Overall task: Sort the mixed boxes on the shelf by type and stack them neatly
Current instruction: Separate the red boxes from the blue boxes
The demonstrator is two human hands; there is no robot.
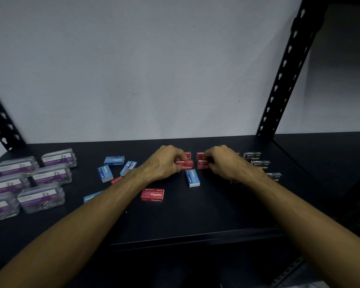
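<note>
On the black shelf (195, 215) my left hand (164, 163) grips a red staples box (186, 164) that lies on another red box, with a third red box (188, 155) just behind. My right hand (224, 163) pinches a red staples box (202, 164) in a small red pile to the right. A lone red staples box (152, 194) lies nearer to me. Blue staples boxes lie scattered: one (192, 178) between my hands, others at the left (114, 160), (105, 173). Black staples boxes (252, 156) lie at the right, partly hidden by my right arm.
Several clear paper clip boxes with purple labels (50, 175) stand grouped at the far left. Black slotted uprights rise at the back left (0, 125) and back right (285, 69). A white wall lies behind the shelf. Another red box (116, 180) peeks out beside my left forearm.
</note>
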